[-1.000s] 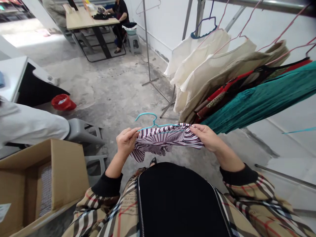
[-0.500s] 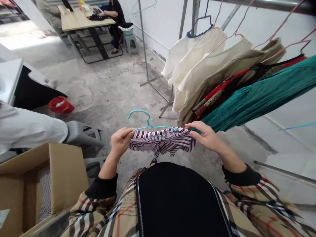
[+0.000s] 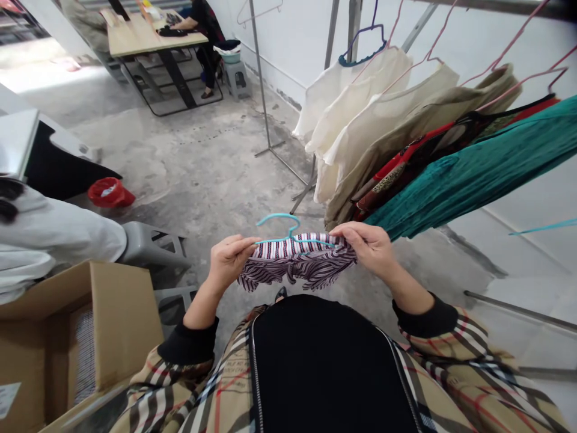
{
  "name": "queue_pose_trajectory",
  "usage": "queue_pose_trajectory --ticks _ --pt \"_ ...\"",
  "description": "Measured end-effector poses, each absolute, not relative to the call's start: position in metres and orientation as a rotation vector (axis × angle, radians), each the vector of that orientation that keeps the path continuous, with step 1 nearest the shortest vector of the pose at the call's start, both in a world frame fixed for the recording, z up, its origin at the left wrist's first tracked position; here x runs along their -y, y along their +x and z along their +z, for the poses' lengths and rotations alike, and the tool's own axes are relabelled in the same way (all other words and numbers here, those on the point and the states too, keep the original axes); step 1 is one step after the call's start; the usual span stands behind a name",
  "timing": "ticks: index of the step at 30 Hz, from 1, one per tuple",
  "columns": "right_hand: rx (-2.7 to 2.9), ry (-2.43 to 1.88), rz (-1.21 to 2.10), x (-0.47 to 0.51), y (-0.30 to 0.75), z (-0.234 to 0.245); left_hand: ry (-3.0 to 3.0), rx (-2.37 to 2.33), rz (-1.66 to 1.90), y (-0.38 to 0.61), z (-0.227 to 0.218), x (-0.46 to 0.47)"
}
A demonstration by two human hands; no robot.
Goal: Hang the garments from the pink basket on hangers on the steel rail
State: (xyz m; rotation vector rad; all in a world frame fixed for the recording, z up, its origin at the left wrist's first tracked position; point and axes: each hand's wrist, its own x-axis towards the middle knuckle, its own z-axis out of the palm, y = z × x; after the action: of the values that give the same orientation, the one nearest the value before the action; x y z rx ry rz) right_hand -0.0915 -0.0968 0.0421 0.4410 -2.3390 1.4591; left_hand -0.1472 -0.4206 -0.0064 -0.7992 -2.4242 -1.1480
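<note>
A striped garment (image 3: pixel 302 261) in white, dark and reddish tones hangs on a turquoise hanger (image 3: pixel 288 224) in front of my body. The hanger's hook points up and curls to the left. With thumb and fingers closed, my left hand (image 3: pixel 231 257) pinches the garment's top edge at the hanger's left end. At the other end, my right hand (image 3: pixel 367 248) grips the gathered striped cloth, its thumb and fingers closed over the corner. The hanger's tips are hidden by the cloth and my fingers.
Clothes on hangers, including a teal garment (image 3: pixel 473 171) and cream tops (image 3: pixel 378 114), fill a rack on the right. An open cardboard box (image 3: pixel 121 325) stands at lower left, beside grey stools (image 3: pixel 148 243). A red bin (image 3: pixel 111 192) is beyond. Two people sit at a table (image 3: pixel 157 42).
The hanger has shifted right and slightly down within the cloth. My right hand has moved in a little and closed on the garment's corner; my left hand has moved slightly right.
</note>
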Motion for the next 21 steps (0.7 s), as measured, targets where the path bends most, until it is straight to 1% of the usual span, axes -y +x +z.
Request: queue_pose_trajectory --ticks 3,7,9,12,17,19,21 --pt "2.26 0.436 1.449 0.097 -0.09 0.049 -0.854 2.468 -1.054 -0.146 -0.009 0.414" --pt "2.558 0.679 1.053 0.093 -0.09 0.037 -0.834 2.472 -1.088 -0.147 -0.009 0.411" --pt "2.708 0.689 0.921 0.091 -0.089 0.025 -0.818 2.451 -1.145 -0.148 -0.007 0.41" --pt "2.79 0.609 0.988 0.089 -0.089 0.016 -0.809 2.48 -1.224 -0.151 -0.002 0.409" --pt "2.661 0.494 1.18 0.081 -0.088 0.025 -0.768 2.595 -1.48 -0.158 0.003 0.411" --pt "2.613 0.463 1.217 0.077 -0.086 0.028 -0.673 2.566 -1.605 -0.16 0.004 0.414" --pt "2.571 0.418 1.227 0.074 -0.082 0.028 -0.539 2.501 -1.624 -0.161 0.005 0.416"
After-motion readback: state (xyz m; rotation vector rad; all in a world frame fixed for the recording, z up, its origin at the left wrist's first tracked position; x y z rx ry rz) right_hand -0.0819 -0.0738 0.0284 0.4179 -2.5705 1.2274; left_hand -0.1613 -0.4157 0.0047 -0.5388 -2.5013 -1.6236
